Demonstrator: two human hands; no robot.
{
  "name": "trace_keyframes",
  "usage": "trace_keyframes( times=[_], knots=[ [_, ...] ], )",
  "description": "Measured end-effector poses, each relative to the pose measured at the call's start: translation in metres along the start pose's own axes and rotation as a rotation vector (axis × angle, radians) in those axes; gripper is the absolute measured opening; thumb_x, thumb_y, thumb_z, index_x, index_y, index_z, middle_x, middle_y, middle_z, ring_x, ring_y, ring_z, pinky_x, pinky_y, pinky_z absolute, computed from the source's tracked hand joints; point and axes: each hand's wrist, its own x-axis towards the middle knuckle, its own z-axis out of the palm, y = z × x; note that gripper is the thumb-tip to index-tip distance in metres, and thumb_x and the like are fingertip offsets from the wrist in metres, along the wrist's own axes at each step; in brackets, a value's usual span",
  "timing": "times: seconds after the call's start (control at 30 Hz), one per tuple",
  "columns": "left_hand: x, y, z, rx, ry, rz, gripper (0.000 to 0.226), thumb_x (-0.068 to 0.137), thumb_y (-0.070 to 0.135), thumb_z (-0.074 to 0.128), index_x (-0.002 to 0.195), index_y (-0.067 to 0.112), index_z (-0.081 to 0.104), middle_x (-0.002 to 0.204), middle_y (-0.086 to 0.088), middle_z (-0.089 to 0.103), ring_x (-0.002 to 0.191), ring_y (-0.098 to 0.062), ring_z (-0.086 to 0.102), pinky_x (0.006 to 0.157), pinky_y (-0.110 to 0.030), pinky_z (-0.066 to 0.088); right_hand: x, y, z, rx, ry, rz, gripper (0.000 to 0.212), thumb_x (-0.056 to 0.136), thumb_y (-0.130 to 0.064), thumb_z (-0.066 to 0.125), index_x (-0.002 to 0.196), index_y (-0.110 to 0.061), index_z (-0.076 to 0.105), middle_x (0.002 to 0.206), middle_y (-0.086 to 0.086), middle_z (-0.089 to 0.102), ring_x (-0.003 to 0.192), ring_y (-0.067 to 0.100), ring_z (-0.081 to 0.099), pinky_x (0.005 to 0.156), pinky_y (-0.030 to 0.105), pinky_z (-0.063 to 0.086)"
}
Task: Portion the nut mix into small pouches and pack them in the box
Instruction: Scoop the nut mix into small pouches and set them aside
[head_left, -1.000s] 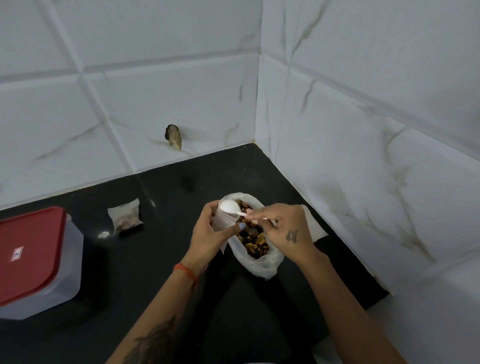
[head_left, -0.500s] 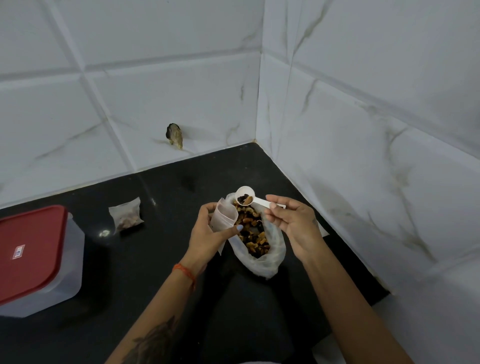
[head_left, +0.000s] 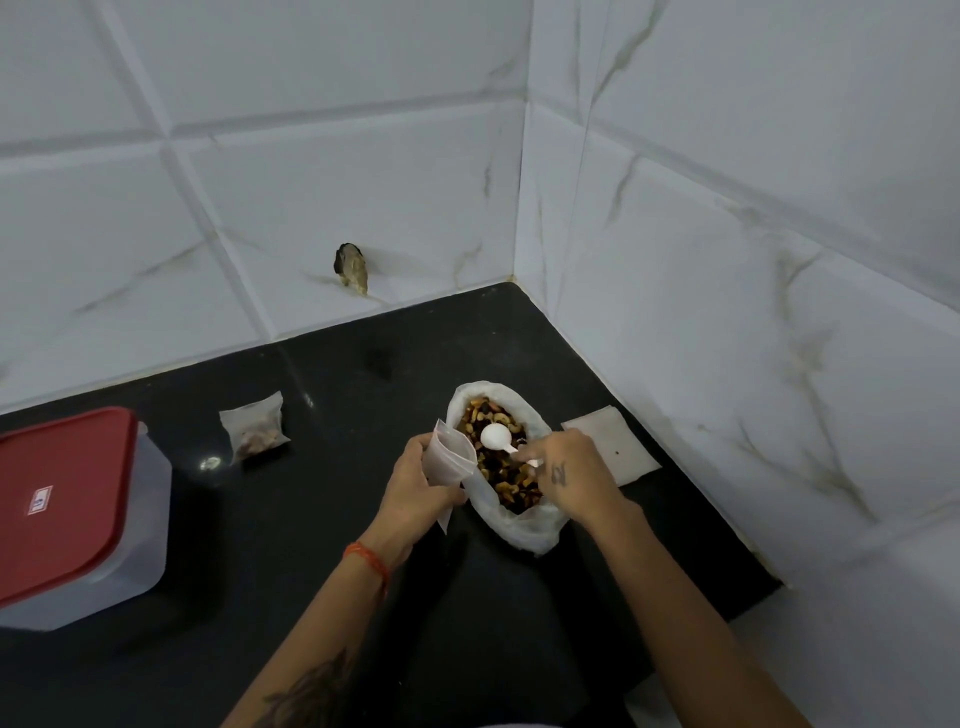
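- counter, black, runs into a tiled corner; its right edge meets the wall just beside a flat stack of empty pouches.
- left hand grips an open small pouch, mouth up, touching the left rim of the nut bag.
- right hand pinches the handle of a white spoon, its bowl turned down over the nut mix.
- filled pouch lies well to the left, apart from the hands.
- box with red lid on sits at the left edge; bare counter lies between it and the arms.
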Motion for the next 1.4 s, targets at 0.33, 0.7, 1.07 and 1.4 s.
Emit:
trace_keyframes(
  times=[0.33,0.7,1.07,1.4],
  knots=[
    [0.000,-0.004,0.002,-0.015,-0.004,-0.001,0.063,0.072,0.000,0.075,0.120,0.027,0.044,0.119,0.002,0.052,0.110,-0.013,0.052,0.090,-0.032,0.049,0.006,-0.006,-0.001,0.087,0.087,-0.071,0.028,0.095,-0.016,0.052,0.120,-0.016,0.064,0.109,0.006,0.055,0.101,0.022,0.058,0.088,0.025,0.047],
    [0.005,-0.011,0.004,0.027,-0.008,-0.006,0.062,0.071,0.004,0.077,0.116,0.032,0.044,0.127,-0.001,0.048,0.115,-0.016,0.050,0.094,-0.037,0.049,0.007,0.014,-0.011,0.153,0.284,-0.154,0.025,0.091,-0.009,0.059,0.112,-0.015,0.070,0.098,0.008,0.071,0.078,0.006,0.062,0.070,0.004,0.037],
    [0.005,-0.017,0.005,0.032,-0.013,-0.004,0.063,0.069,0.004,0.077,0.117,0.031,0.046,0.128,-0.002,0.048,0.116,-0.018,0.052,0.096,-0.041,0.050,0.005,0.023,0.002,0.069,0.288,-0.169,0.024,0.092,-0.015,0.057,0.112,-0.022,0.070,0.086,0.002,0.065,0.077,0.013,0.054,0.064,0.009,0.031],
    [0.004,-0.018,0.006,0.065,-0.007,-0.013,0.064,0.067,0.008,0.079,0.119,0.030,0.047,0.128,-0.002,0.046,0.116,-0.018,0.051,0.097,-0.043,0.050,0.009,0.013,0.001,-0.048,0.342,-0.187,0.024,0.094,-0.015,0.054,0.114,-0.016,0.068,0.098,0.005,0.063,0.092,0.015,0.049,0.073,0.022,0.041]
  ],
)
